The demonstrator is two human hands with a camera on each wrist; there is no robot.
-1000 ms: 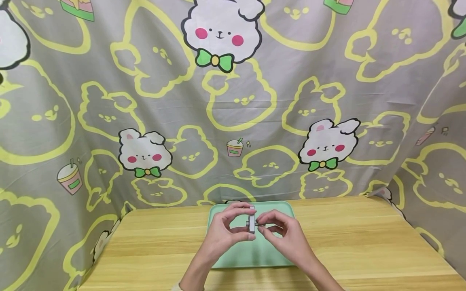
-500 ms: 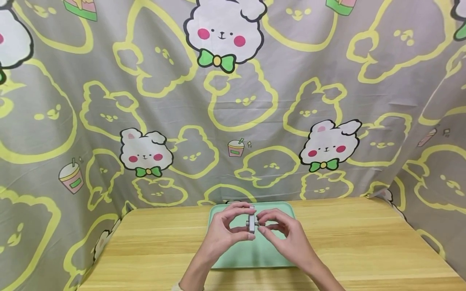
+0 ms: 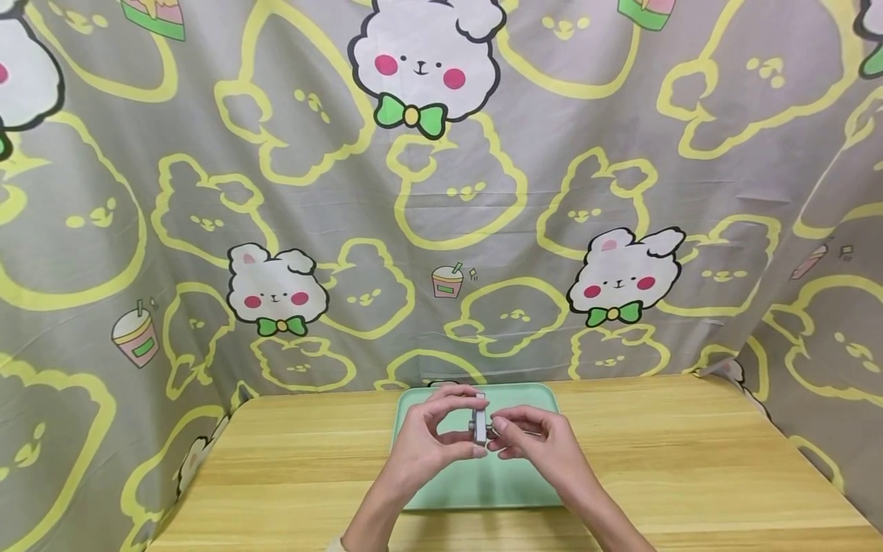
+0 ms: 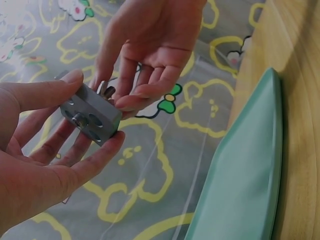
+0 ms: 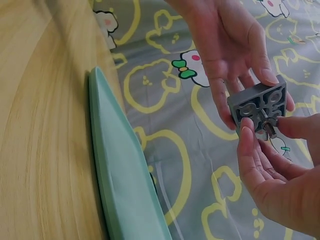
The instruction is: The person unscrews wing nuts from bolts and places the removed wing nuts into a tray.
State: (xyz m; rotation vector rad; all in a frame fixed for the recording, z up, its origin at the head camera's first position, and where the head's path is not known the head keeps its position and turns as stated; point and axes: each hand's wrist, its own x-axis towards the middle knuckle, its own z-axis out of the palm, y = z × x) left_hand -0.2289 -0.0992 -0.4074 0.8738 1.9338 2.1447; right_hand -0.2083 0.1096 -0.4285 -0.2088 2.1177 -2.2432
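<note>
My left hand (image 3: 422, 441) grips a small grey block (image 4: 92, 114) by its edges, thumb on one side and fingers on the other. Several round holes go through the block, and its other face (image 5: 250, 102) is ribbed. A metal bolt passes through the middle, its head (image 4: 79, 120) on the side toward my left palm. On the ribbed side the shaft sticks out with a small metal nut (image 5: 270, 121) on it. My right hand (image 3: 541, 441) has thumb and forefinger at this nut, pinching it; the fingertips partly hide it in the head view.
Below both hands a light green tray (image 3: 476, 491) lies on the wooden table (image 3: 297, 460). A grey curtain (image 3: 483, 314) with rabbit prints hangs behind the table and along both sides.
My right hand's thumb has swung from below the nut up to its near upper side, with the fingers rolling beneath. The block in my left hand has shifted very slightly right.
</note>
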